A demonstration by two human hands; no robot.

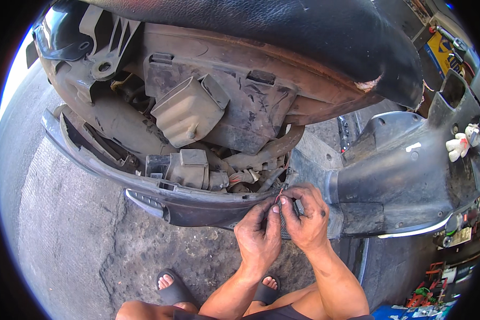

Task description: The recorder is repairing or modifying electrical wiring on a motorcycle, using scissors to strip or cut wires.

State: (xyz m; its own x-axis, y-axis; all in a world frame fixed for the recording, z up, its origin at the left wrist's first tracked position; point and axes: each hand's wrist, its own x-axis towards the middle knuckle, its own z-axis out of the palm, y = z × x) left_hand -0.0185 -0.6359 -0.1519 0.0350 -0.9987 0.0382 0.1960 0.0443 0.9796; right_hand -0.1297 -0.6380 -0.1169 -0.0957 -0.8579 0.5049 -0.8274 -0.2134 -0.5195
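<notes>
My left hand (257,228) and my right hand (307,220) meet at the edge of an opened scooter body. Both pinch a thin red wire (278,197) between thumb and forefinger, with the fingertips almost touching; the fingers look blackened. Behind the hands, a bundle of wires (244,177) comes out of the frame cavity. To its left sits a dusty block-shaped electrical part (189,169). The dark side panel (208,209) runs along the near side, just left of my left hand. Where the wire's far end goes is hidden.
Overhead is the black seat (304,48), torn at one corner. A square grey housing (189,114) juts from the body. The footboard and front shield (400,176) extend right, with a small white plush toy (457,147) there. Tools (429,290) lie at lower right.
</notes>
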